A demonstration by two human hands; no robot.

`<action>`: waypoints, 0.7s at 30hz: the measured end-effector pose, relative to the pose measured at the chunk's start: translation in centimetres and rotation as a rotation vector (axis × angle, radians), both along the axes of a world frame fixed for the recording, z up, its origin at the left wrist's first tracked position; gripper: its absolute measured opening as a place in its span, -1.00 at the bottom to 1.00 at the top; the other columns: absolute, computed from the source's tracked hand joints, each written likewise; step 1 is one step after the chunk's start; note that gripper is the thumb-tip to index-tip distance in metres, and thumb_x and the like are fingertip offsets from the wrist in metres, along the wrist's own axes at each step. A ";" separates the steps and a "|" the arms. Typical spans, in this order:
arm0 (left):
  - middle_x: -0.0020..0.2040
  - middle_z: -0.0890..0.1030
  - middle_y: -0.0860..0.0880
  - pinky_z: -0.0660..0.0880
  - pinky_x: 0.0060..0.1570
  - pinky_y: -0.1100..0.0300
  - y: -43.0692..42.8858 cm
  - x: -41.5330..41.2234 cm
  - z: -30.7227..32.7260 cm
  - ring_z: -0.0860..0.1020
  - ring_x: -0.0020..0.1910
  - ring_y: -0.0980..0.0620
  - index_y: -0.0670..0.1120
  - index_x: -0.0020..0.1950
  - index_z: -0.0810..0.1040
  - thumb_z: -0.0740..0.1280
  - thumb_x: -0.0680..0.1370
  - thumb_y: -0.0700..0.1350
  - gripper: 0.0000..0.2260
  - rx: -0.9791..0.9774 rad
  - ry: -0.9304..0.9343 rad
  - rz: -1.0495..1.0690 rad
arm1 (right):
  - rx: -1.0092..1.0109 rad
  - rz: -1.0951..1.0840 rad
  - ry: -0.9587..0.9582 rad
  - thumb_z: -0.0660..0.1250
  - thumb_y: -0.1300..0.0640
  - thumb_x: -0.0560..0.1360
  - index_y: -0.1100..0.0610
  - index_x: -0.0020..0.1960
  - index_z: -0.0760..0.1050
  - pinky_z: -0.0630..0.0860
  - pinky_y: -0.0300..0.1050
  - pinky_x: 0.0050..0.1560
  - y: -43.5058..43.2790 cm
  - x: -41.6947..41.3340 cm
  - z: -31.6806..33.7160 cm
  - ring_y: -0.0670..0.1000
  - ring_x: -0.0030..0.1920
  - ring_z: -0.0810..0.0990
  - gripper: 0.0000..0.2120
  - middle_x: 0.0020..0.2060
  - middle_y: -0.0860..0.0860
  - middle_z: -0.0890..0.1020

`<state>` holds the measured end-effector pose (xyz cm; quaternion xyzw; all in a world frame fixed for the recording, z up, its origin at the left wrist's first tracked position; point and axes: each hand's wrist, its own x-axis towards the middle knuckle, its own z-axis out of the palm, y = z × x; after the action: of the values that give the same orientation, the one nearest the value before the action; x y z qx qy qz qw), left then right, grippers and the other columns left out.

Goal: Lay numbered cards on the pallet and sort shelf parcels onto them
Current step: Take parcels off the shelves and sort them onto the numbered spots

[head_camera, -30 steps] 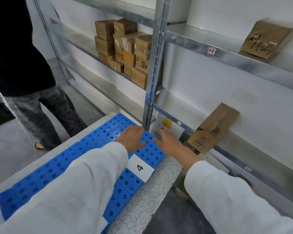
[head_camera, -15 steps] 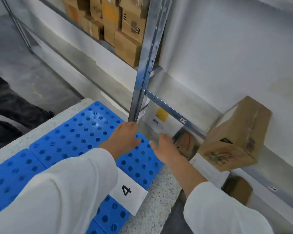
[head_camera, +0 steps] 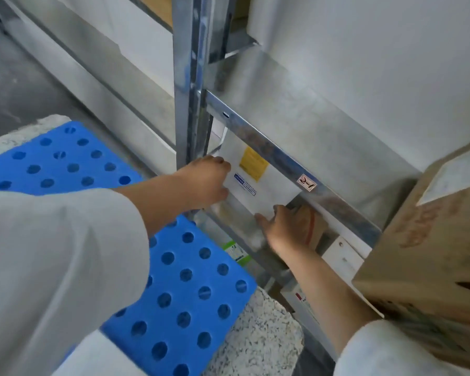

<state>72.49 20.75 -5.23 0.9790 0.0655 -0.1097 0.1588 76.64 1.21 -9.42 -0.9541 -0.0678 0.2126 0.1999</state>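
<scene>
Looking down through the head camera, I see both hands at the shelf, low down and close to the metal post [head_camera: 190, 77]. The thing I care about here is a white parcel [head_camera: 269, 194]. It sits just right of the post, under the shiny shelf rail [head_camera: 337, 207] that runs off from the post to the right. The parcel is tilted. It has a yellow label [head_camera: 253, 164] and a small blue-and-white label [head_camera: 245, 184] on its face.

My left hand [head_camera: 204, 183] is right in front of the post, and its fingers curl onto the parcel's left edge. My right hand [head_camera: 285, 229] is further right of the post and lower. It holds the parcel's bottom corner, with some fingers hidden behind it. So both hands grip the white parcel.

Behind the right hand, also right of the post, I see a brown parcel [head_camera: 316, 226] with a red band, and next to that a white box [head_camera: 342, 256]. A small sticker [head_camera: 306, 183] with handwriting is on the rail. Far right of the post, a big brown box [head_camera: 432, 253] fills the side of the view and looks blurry.

Left of the post and below it lies the blue pallet [head_camera: 187, 280] with round holes. It rests on a speckled stone slab [head_camera: 258, 335]. White sleeves cover both arms.
</scene>
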 end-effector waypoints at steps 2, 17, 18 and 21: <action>0.30 0.45 -0.14 0.36 0.27 0.04 0.2 1.0 -1.0 0.40 0.30 -0.13 -0.16 0.36 0.39 0.27 0.56 0.00 -0.58 0.004 0.006 0.007 | 0.032 -0.031 0.023 0.28 -0.08 0.56 0.24 0.42 0.32 0.32 -0.19 0.21 0.0 0.1 -1.4 0.11 0.34 0.41 -0.44 0.33 0.15 0.45; 0.42 0.35 -0.03 0.29 0.29 0.13 0.7 1.6 -3.4 0.34 0.37 -0.03 -0.05 0.46 0.30 0.26 0.59 -0.01 -0.55 -0.138 0.046 0.070 | 0.613 -0.493 0.224 0.48 -0.14 0.39 0.20 0.42 0.34 0.44 -0.25 -0.08 -0.4 6.5 -4.8 0.06 0.22 0.55 -0.26 0.27 0.05 0.55; 0.42 0.35 -0.04 0.30 0.29 0.11 0.6 1.6 -3.4 0.34 0.36 -0.04 -0.05 0.46 0.30 0.25 0.59 -0.01 -0.55 -0.127 0.051 0.070 | 0.650 -0.477 0.214 0.49 -0.10 0.40 0.18 0.37 0.41 0.48 -0.36 -0.14 -0.4 6.3 -5.1 -0.04 0.07 0.61 -0.35 0.17 0.01 0.60; 0.38 0.39 -0.08 0.37 0.23 0.09 0.5 1.7 -3.6 0.41 0.30 -0.07 -0.07 0.46 0.30 0.25 0.59 -0.03 -0.55 -0.085 0.088 0.077 | 0.779 -0.492 0.186 0.48 0.08 0.44 0.10 0.14 0.52 0.43 -0.49 -0.42 0.1 5.0 -5.8 -0.26 -0.23 0.53 -0.69 -0.12 -0.10 0.61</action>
<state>74.15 21.25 -8.84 0.9624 0.1055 -0.1491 0.2013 81.66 1.29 -15.25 -0.7725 0.1038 0.2024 0.5929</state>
